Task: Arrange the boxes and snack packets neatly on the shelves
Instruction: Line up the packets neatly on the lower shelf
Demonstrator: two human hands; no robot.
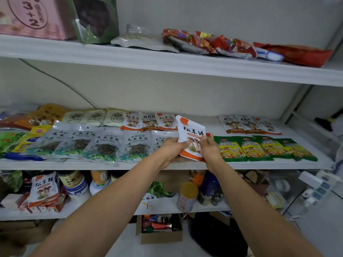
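The middle shelf (259,165) looks mostly sorted. A tidy overlapping row of silver fungus packets (104,143) runs along its front and a row of green-and-yellow packets (259,148) lies at its front right. Two groups of white-and-orange mushroom packets (148,121) lie along its back, with a gap between them. The mushroom packet in hand (190,135) is held upright just above the middle of this shelf's front edge. The left hand (173,148) curls its fingers round the packet's lower left side, and the right hand (210,152) pinches its right edge between thumb and fingers. It is a soft white pouch with an orange base band, an orange corner tag, bold black characters and a mushroom photo, slightly bowed at the top. My judgement is that plenty remains: the left end of this shelf is a jumble, red wrappers (213,43) sprawl loosely on the shelf above it, and a heap of matching pouches (43,190) waits on the shelf below it.
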